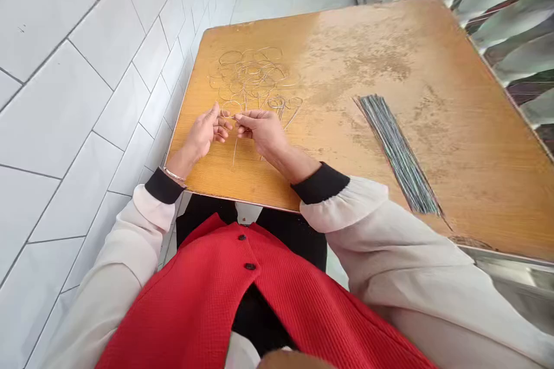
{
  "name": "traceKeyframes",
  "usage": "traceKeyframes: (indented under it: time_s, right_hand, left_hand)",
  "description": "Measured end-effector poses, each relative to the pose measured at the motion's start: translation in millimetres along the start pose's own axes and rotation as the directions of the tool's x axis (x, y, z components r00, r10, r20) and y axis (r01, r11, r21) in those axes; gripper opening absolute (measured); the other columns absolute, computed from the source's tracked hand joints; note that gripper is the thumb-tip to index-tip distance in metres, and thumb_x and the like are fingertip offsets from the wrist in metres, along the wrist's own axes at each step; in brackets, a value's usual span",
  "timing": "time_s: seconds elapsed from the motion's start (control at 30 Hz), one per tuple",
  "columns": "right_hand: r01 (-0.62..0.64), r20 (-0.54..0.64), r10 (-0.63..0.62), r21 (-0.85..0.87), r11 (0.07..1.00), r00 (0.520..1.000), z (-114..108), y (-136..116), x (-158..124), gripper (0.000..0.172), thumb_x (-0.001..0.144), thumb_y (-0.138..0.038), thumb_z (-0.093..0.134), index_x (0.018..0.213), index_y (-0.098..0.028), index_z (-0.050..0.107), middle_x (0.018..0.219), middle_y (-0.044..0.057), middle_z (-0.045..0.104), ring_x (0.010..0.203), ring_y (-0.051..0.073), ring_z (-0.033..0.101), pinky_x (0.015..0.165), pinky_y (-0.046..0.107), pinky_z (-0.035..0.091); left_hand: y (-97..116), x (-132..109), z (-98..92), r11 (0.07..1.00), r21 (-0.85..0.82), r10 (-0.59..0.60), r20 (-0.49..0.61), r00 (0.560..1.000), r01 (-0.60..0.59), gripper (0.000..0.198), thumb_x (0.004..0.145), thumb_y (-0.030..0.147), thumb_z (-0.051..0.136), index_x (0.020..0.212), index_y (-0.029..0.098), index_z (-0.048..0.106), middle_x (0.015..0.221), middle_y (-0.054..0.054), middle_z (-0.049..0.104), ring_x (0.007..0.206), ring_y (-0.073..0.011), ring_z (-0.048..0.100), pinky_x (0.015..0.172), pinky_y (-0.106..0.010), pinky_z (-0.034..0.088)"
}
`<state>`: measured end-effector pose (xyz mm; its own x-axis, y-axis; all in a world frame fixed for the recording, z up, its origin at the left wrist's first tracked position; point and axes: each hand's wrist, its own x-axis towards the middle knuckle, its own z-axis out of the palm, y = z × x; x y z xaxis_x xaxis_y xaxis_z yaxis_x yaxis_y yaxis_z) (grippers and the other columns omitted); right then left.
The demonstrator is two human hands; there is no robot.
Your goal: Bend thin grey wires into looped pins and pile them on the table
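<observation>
My right hand [266, 130] pinches a thin piece of wire [235, 153] between thumb and fingertips, just above the table's near left part. The wire curls into a small round loop [231, 102] at the top, and its straight tail hangs down below the fingers. My left hand [205, 131] is beside the loop, thumb and fingers apart, with the fingertips close to or touching the loop's left side. Beyond both hands lies a loose heap of looped wires [255, 72]. A few more looped wires [283, 104] lie just past my right hand.
A bundle of straight, dark grey-green wires or thin sticks [400, 153] lies on the right side of the wooden table [329, 144]. A white tiled wall [90, 69] runs close along the left. Pale rippled panels [502, 17] stand beyond the right edge.
</observation>
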<state>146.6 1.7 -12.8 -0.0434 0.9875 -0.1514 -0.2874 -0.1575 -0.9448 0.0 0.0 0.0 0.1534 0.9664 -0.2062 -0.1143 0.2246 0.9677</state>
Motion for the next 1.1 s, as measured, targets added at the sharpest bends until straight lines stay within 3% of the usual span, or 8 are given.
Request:
traceKeyframes:
  time_s: [0.1, 0.23, 0.5, 0.73, 1.1]
  right_hand:
    - [-0.005, 0.058, 0.005, 0.009, 1.0, 0.998, -3, 1, 1, 0.022, 0.083, -0.007, 0.071, 0.063, -0.013, 0.07, 0.061, 0.0, 0.064, 0.048, 0.004, 0.051, 0.048, 0.016, 0.045]
    - [-0.033, 0.089, 0.031, 0.018, 0.999, 0.996, -6, 3, 3, 0.007, 0.077, -0.008, 0.076, 0.074, -0.014, 0.075, 0.071, 0.001, 0.07, 0.053, 0.004, 0.054, 0.052, 0.016, 0.047]
    - [-0.032, 0.091, 0.031, 0.017, 0.999, 0.995, -7, 5, 4, 0.012, 0.079, -0.004, 0.07, 0.073, -0.013, 0.074, 0.069, 0.0, 0.069, 0.052, 0.004, 0.054, 0.053, 0.015, 0.046]
    - [-0.025, 0.058, 0.025, 0.004, 1.0, 0.998, -7, 5, 5, 0.013, 0.082, -0.003, 0.07, 0.073, -0.013, 0.072, 0.064, -0.001, 0.065, 0.051, 0.004, 0.054, 0.052, 0.015, 0.047]
    - [-0.095, 0.115, 0.085, 0.085, 0.992, 0.99, -7, 9, 8, 0.013, 0.08, -0.009, 0.079, 0.075, -0.015, 0.069, 0.068, -0.001, 0.069, 0.053, 0.004, 0.059, 0.054, 0.014, 0.052]
  left_hand:
    - [-1, 0, 0.3, 0.998, -0.004, 0.055, 0.019, 0.998, -0.055, 0.019, 0.1, 0.026, 0.059, 0.084, 0.016, 0.057, 0.07, 0.005, 0.065, 0.053, -0.0023, 0.057, 0.054, -0.017, 0.04]
    - [-2, 0, -0.7, 0.997, -0.016, 0.079, 0.017, 0.997, -0.079, 0.018, 0.1, 0.016, 0.056, 0.082, 0.015, 0.057, 0.071, 0.005, 0.066, 0.055, -0.0016, 0.058, 0.057, -0.016, 0.041]
    - [-2, 0, -1.3, 0.997, -0.023, 0.075, 0.03, 0.997, -0.074, 0.018, 0.1, 0.012, 0.053, 0.083, 0.014, 0.059, 0.07, 0.004, 0.068, 0.055, -0.0024, 0.061, 0.056, -0.016, 0.044]
    - [-2, 0, -0.8, 0.998, 0.058, 0.035, -0.062, 0.997, -0.032, 0.021, 0.098, 0.014, 0.059, 0.077, 0.014, 0.059, 0.064, 0.004, 0.065, 0.05, -0.0025, 0.058, 0.051, -0.017, 0.041]
    - [-9, 2, 9.8, 0.985, 0.094, 0.153, -0.116, 0.981, -0.142, 0.03, 0.092, 0.006, 0.063, 0.063, 0.013, 0.059, 0.058, 0.006, 0.057, 0.048, 0.0003, 0.045, 0.05, -0.017, 0.032]
